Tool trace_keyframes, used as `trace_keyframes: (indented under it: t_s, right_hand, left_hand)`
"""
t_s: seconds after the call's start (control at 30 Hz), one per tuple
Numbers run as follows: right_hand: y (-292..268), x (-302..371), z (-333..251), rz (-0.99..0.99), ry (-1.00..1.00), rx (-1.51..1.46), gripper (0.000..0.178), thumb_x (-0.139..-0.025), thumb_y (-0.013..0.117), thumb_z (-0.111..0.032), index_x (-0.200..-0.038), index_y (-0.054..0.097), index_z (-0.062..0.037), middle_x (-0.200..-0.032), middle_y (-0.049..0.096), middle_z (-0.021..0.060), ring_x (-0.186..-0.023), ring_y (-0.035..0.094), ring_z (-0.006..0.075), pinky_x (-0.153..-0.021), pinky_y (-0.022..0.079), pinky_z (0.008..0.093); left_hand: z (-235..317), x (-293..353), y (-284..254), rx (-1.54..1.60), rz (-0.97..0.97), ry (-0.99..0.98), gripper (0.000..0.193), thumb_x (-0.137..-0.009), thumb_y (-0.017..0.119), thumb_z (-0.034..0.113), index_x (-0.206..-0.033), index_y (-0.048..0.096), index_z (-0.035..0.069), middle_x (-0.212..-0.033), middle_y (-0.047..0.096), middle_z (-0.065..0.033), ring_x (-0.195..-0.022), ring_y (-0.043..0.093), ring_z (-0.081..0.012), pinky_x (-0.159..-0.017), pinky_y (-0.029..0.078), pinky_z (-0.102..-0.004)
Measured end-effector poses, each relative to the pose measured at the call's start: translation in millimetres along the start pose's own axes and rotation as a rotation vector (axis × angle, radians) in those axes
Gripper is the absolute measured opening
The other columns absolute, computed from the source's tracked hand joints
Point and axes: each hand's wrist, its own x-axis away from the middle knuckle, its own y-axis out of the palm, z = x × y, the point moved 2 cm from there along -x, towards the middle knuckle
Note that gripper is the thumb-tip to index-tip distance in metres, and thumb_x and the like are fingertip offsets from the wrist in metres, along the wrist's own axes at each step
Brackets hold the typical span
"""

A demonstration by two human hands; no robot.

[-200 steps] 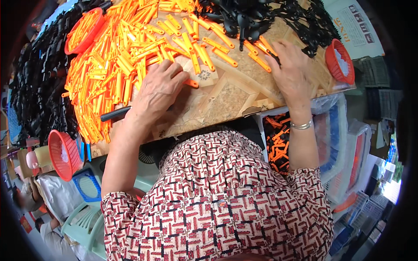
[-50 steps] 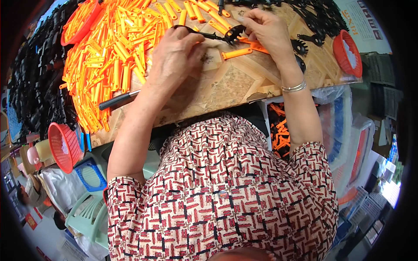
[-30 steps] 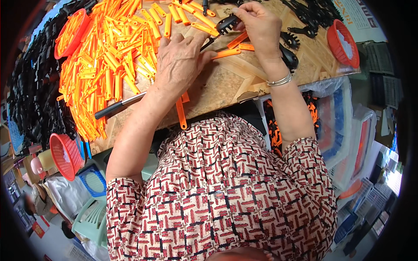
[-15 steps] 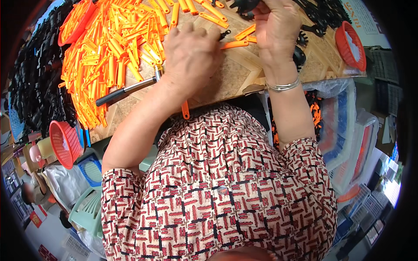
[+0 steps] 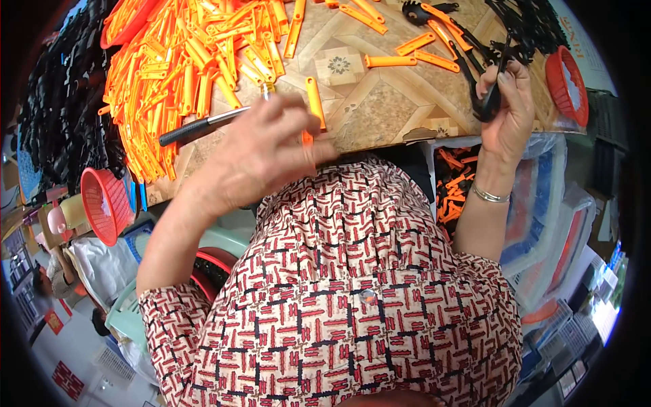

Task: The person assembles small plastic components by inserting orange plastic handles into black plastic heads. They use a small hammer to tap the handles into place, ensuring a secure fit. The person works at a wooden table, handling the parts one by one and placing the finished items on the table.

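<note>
My left hand (image 5: 268, 152) is smeared by motion at the table's near edge, thumb stretched to the right; whether it holds anything is unclear. Just beyond it is a hammer (image 5: 196, 129) with a black grip and a metal shaft, its head partly covered by my fingers. By the same fingers an orange handle (image 5: 314, 102) points away from me, and a bit of orange (image 5: 307, 138) shows between thumb and fingers. My right hand (image 5: 510, 112), wearing a bracelet, is closed on a black spoon-like utensil (image 5: 486, 107) above the table's right side, its rounded end toward me.
A large heap of orange handles (image 5: 183, 74) covers the table's left side, beside dark utensil parts (image 5: 71, 102). Red baskets (image 5: 102, 207) stand at left and right. Loose handles (image 5: 391, 61) and a black pasta server (image 5: 417, 13) lie farther back. Below the right edge, a bin holds orange-black pieces (image 5: 453, 183).
My right hand has come nearer and to the right with a black utensil in it. My left hand has drawn back toward me, uncovering the middle of the table. The view has shifted slightly.
</note>
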Motion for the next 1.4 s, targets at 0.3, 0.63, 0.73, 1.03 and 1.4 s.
trace_keyframes:
  t_s: [0.3,0.63,0.73,1.03,1.4]
  right_hand:
    - [35.8,12.1,15.1,-0.059,0.083,-0.058,0.037,-0.091,0.066,-0.006,-0.125,0.056,0.0021,-0.084,0.070,0.0116,-0.074,0.069,0.0188,-0.073,0.057,0.0281]
    - [52.5,37.6,30.1,-0.182,0.350,-0.107,0.024,-0.091,0.067,-0.004,-0.113,0.062,0.0040,-0.081,0.068,0.0131,-0.069,0.069,0.0211,-0.068,0.059,0.0315]
    - [60.4,40.0,35.2,-0.186,0.401,-0.131,0.020,-0.091,0.067,-0.001,-0.110,0.064,0.0042,-0.081,0.068,0.0121,-0.067,0.068,0.0197,-0.066,0.058,0.0297]
    - [69.7,43.5,44.1,-0.236,0.441,-0.057,0.021,-0.092,0.067,-0.003,-0.111,0.064,0.0037,-0.080,0.069,0.0094,-0.065,0.067,0.0152,-0.064,0.056,0.0259]
    - [72.8,41.9,46.6,-0.223,0.422,-0.033,0.019,-0.095,0.064,-0.006,-0.111,0.064,0.0035,-0.080,0.068,0.0078,-0.066,0.067,0.0123,-0.064,0.054,0.0231]
  left_hand:
    - [-52.5,-40.6,4.7,-0.390,0.307,-0.129,0.037,-0.081,0.072,0.015,-0.118,0.068,0.018,-0.113,0.064,-0.0039,-0.109,0.058,-0.0254,-0.086,0.048,-0.0390]
    - [-101.1,-52.5,-0.7,-0.403,0.359,-0.271,0.020,-0.088,0.071,0.019,-0.106,0.073,0.013,-0.097,0.065,-0.0063,-0.094,0.057,-0.0285,-0.082,0.049,-0.0406]
    - [-95.5,-65.6,4.9,-0.413,0.162,-0.471,0.021,-0.086,0.072,0.027,-0.102,0.073,0.012,-0.095,0.064,-0.0065,-0.096,0.058,-0.0283,-0.082,0.048,-0.0407]
    - [-99.0,-98.2,24.9,-0.325,0.142,-0.441,0.022,-0.085,0.069,0.018,-0.103,0.068,0.005,-0.097,0.065,-0.0105,-0.103,0.060,-0.0328,-0.087,0.049,-0.0429]
    - [-103.9,-119.2,24.1,-0.200,-0.102,-0.211,0.017,-0.086,0.067,0.015,-0.093,0.062,0.000,-0.086,0.065,-0.0179,-0.082,0.064,-0.0366,-0.074,0.050,-0.0423]
